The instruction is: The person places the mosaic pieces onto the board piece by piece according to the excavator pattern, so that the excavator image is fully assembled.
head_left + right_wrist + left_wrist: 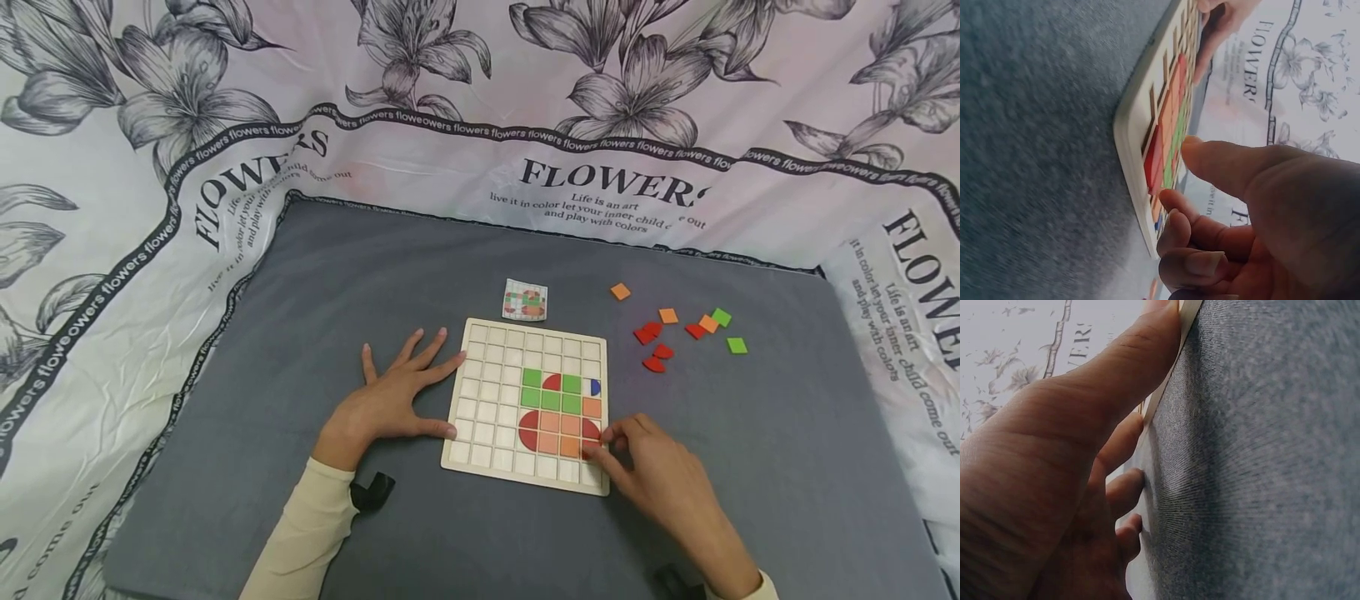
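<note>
A square wooden grid board [480, 475] lies on the grey table, with coloured pieces set in its right part. My left hand [390, 400] is spread along the left edge, thumb and fingertips touching the frame; the left wrist view shows the thumb [1122, 359] against the rim. At the lower right side is my right hand [660, 475], its thumb and index fingertips at the red quarter-round pieces [592, 428]. In the right wrist view, a red piece [1154, 156] sits in the board beneath the parted thumb [1222, 162] and index finger.
Loose red pieces [654, 365], orange squares [620, 292] and green squares [737, 345] are scattered right of the board. A small pattern card [525, 300] lies just beyond its far edge. Flower-printed cloth [420, 158] borders the table's back and sides.
</note>
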`<state>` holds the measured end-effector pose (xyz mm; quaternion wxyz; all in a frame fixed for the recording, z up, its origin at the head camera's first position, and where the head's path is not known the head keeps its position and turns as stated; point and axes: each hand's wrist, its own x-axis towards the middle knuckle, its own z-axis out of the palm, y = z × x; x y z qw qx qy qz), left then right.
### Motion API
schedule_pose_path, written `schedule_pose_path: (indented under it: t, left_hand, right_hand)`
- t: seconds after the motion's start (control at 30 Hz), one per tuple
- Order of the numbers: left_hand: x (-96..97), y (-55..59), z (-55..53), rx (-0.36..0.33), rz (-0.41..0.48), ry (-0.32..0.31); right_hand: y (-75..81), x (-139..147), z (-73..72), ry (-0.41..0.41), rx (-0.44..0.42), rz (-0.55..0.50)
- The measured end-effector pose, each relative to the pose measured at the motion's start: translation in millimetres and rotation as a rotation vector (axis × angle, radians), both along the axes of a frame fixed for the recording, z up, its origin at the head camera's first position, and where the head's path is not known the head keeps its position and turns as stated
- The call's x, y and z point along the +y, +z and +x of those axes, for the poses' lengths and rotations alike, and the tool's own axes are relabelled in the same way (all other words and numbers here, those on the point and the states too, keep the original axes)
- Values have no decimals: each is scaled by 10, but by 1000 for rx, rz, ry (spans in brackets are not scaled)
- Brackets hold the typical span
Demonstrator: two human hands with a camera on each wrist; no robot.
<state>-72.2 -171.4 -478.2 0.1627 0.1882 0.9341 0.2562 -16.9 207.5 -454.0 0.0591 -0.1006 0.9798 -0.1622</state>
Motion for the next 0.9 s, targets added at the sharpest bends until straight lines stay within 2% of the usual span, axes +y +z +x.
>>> schedule_pose_path:
  t: [0.27,0.4,0.53,0.63,0.77,0.9]
  left_hand:
    - [102,90,-177,57,20,-19]
    - [139,117,-205,83,26,-18]
    - [145,96,-152,86,45,-13]
    - [108,50,-69,71,67,-11]
    - [25,-8,56,32,87,-14]
    - [5,-9,89,14,109,-23]
  right_hand:
    - [265,177,-267,28,82,-44]
    - [396,281,-408,43,141,-81]
    - [458,397,-523,34,204,-98]
    - [452,473,-585,15,244,-110]
    - [390,562,-643,-46,231,-137]
    - [314,735,-783,-127,238,-128]
